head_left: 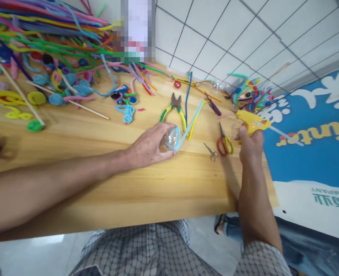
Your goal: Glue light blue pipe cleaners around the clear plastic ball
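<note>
My left hand (149, 147) is closed around a clear plastic ball (168, 140) above the middle of the table. Along the ball's right side runs a light blue pipe cleaner (190, 124), its free end reaching up and away. In my right hand (248, 140), at the table's right side, is a yellow hot glue gun (251, 122) with a glue stick (287, 136) poking out of its back. Green-and-yellow pliers (176, 102) lie open just beyond the ball. A yellow pipe cleaner (195, 124) and a dark blue pipe cleaner (189, 97) are close by.
Scissors with red and yellow handles (225, 145) and small metal scissors (212, 153) lie between my hands. Many colourful pipe cleaners (48, 27) and coiled pieces cover the far left. A tiled wall (204, 34) bounds the back; a blue banner (304, 153) stands right.
</note>
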{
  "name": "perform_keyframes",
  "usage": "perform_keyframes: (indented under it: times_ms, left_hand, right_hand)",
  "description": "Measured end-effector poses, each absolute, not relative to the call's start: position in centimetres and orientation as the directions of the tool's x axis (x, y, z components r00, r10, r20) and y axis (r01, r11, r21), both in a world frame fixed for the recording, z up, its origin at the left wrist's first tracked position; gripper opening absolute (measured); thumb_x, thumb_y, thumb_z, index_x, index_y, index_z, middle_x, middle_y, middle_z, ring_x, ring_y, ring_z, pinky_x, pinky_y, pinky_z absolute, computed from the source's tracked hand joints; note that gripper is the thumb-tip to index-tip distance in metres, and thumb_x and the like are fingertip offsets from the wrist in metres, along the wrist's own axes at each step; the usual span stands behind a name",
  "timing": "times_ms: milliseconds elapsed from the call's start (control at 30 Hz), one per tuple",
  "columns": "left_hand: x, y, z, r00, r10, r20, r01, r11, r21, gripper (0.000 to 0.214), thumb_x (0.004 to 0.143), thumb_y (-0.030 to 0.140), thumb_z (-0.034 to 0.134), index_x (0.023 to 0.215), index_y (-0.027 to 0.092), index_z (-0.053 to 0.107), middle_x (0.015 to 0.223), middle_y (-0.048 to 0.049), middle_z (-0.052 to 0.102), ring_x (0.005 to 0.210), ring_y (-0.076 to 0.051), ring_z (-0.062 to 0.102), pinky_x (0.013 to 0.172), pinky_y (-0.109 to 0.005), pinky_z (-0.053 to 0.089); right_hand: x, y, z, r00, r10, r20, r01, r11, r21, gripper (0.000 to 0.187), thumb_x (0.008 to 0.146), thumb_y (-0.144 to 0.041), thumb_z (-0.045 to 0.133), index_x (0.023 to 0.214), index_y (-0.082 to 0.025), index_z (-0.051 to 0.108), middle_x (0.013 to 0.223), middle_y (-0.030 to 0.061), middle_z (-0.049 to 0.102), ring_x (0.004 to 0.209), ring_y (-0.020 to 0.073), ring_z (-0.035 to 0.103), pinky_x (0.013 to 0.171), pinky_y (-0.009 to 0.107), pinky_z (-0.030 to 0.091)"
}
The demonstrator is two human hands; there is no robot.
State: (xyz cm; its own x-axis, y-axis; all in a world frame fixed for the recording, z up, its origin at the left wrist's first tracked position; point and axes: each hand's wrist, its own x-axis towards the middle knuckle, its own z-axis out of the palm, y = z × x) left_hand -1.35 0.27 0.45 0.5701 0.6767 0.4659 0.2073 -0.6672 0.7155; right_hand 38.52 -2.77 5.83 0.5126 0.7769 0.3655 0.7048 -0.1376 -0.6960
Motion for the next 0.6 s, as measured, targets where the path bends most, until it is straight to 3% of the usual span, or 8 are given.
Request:
perform_keyframes:
  times_ms: [100, 167, 267, 400, 600]
  left_hand:
    - [-1.4, 0.4, 0.4, 0.551, 0.698, 0.458, 0.211, -0.647, 0.732, 0.066, 0.092, 0.036, 0.081, 0.150, 0.021, 0.052, 0.146, -0.0168, 0.069, 0.134, -0.034, 0.072, 0.116, -0.053, 0.062]
    - [-1.5, 0.4, 0.3, 0.545, 0.708, 0.448, 0.211, -0.634, 0.744, 0.068, 0.093, 0.037, 0.082, 0.151, 0.021, 0.052, 0.146, -0.0169, 0.069, 0.133, -0.034, 0.072, 0.115, -0.053, 0.062]
    - [-1.5, 0.4, 0.3, 0.542, 0.713, 0.446, 0.207, -0.627, 0.752, 0.069, 0.093, 0.038, 0.083, 0.151, 0.021, 0.051, 0.147, -0.0169, 0.069, 0.133, -0.034, 0.072, 0.115, -0.053, 0.062]
    - [-1.3, 0.3, 0.4, 0.545, 0.711, 0.443, 0.212, -0.629, 0.748, 0.067, 0.093, 0.038, 0.081, 0.150, 0.020, 0.052, 0.146, -0.0176, 0.069, 0.131, -0.033, 0.073, 0.114, -0.051, 0.063]
    - [-1.0, 0.2, 0.7, 0.556, 0.719, 0.416, 0.229, -0.614, 0.756, 0.064, 0.094, 0.036, 0.080, 0.149, 0.023, 0.052, 0.151, -0.0162, 0.068, 0.140, -0.033, 0.068, 0.120, -0.052, 0.059]
  right_hand:
    - [33.0, -3.5, 6.9, 0.438, 0.830, 0.346, 0.716, -0.089, -0.692, 0.042, 0.072, -0.052, 0.085, 0.101, -0.024, 0.073, 0.092, 0.0026, 0.076, 0.080, 0.0226, 0.069, 0.081, 0.043, 0.062]
    - [29.9, -3.9, 7.5, 0.407, 0.860, 0.308, 0.729, -0.103, -0.677, 0.041, 0.067, -0.052, 0.090, 0.091, -0.023, 0.072, 0.083, 0.0025, 0.075, 0.073, 0.0211, 0.067, 0.070, 0.039, 0.060]
    - [27.2, -4.2, 7.7, 0.356, 0.902, 0.245, 0.763, -0.129, -0.633, 0.039, 0.066, -0.052, 0.093, 0.074, -0.024, 0.067, 0.069, 0.0008, 0.068, 0.060, 0.0170, 0.060, 0.057, 0.034, 0.052]
    - [26.4, -4.5, 7.6, 0.343, 0.913, 0.222, 0.779, -0.144, -0.610, 0.039, 0.066, -0.050, 0.092, 0.066, -0.025, 0.063, 0.059, -0.0013, 0.061, 0.051, 0.0142, 0.053, 0.047, 0.030, 0.043]
    - [25.8, -4.7, 7.7, 0.279, 0.936, 0.213, 0.763, -0.081, -0.641, 0.027, 0.072, -0.041, 0.082, 0.064, -0.025, 0.061, 0.057, -0.0032, 0.058, 0.051, 0.0129, 0.051, 0.046, 0.028, 0.045]
